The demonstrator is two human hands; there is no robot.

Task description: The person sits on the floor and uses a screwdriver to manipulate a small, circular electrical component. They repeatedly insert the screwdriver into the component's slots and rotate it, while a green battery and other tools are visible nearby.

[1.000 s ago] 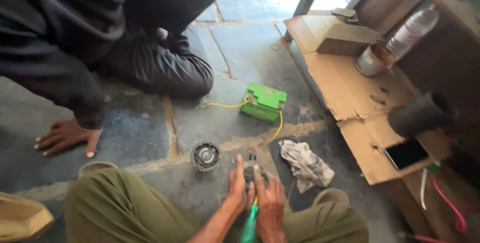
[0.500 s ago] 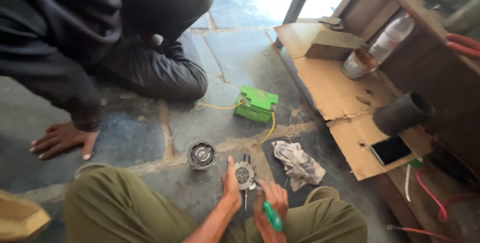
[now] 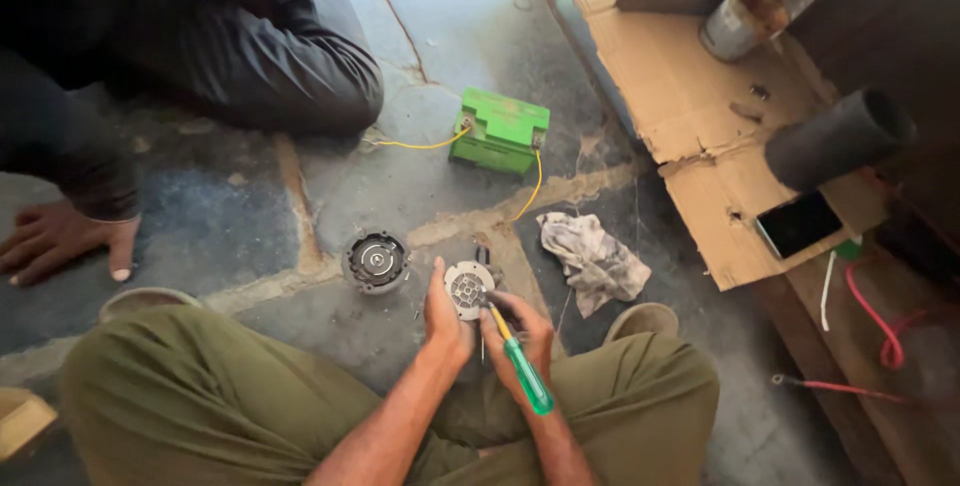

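Observation:
I sit cross-legged on a stone floor. My left hand (image 3: 445, 318) grips a small round grey motor part (image 3: 467, 289) with a slotted face. My right hand (image 3: 519, 336) holds a green-handled screwdriver (image 3: 524, 371) whose yellow shaft points at the face of that part. Just left of my hands, a second round dark motor piece (image 3: 375, 261) lies on the floor. A green battery box (image 3: 499, 131) with yellow wires (image 3: 415, 145) sits further out.
A crumpled grey rag (image 3: 590, 256) lies right of my hands. Another person in dark clothes crouches at the far left, one hand (image 3: 60, 243) flat on the floor. On cardboard (image 3: 690, 116) at right sit a black tube (image 3: 838, 139), a phone (image 3: 798, 224) and a tin (image 3: 738, 20). Red cables (image 3: 880, 331) trail nearby.
The view has closed in on my hands. My right hand has swung the screwdriver so its tip now meets the round part, which my left hand has lifted slightly.

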